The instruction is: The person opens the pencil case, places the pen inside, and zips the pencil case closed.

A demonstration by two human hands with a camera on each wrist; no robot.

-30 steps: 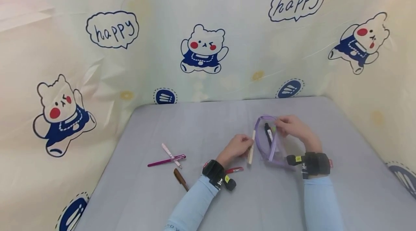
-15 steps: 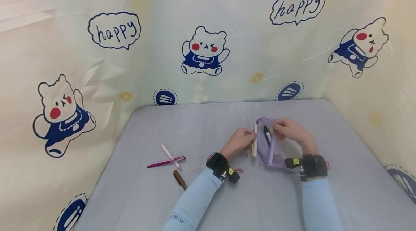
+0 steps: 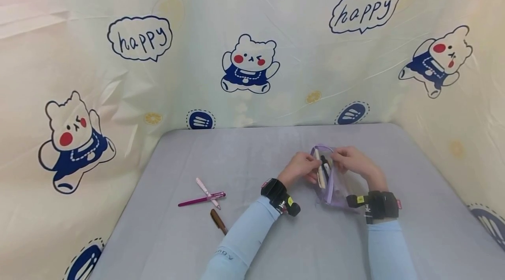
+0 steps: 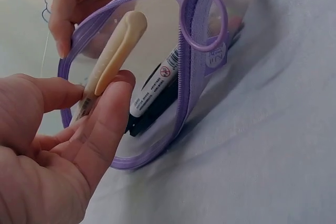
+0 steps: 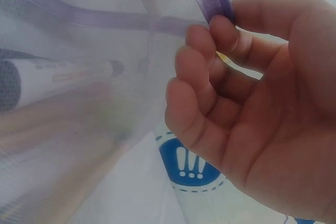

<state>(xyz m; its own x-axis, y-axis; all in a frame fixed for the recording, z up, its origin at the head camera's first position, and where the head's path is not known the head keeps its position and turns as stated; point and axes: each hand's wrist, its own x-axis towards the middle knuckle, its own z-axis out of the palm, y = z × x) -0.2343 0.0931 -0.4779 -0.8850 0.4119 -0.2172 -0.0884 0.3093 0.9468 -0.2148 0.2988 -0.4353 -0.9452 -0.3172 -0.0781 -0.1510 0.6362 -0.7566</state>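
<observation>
Beige plastic catches the light as a pen (image 3: 321, 178), pinched between the thumb and fingers of a person's left hand (image 3: 301, 167), lies at the open mouth of a purple-edged mesh pouch (image 3: 330, 183). From that hand, the nearer one, the pen is at 3 o'clock, its long axis running nearly 12 to 6; whether either end has passed the zip is unclear. The right hand (image 3: 352, 159), at 2 o'clock from the pen, grips the pouch's rim. Inside rests a black-and-white marker (image 4: 155, 90), with other slender shapes blurred behind the mesh. At 9 o'clock on the worktop (image 3: 244, 153), a pink pen (image 3: 202, 184) and a magenta pen (image 3: 193, 202) cross.
</observation>
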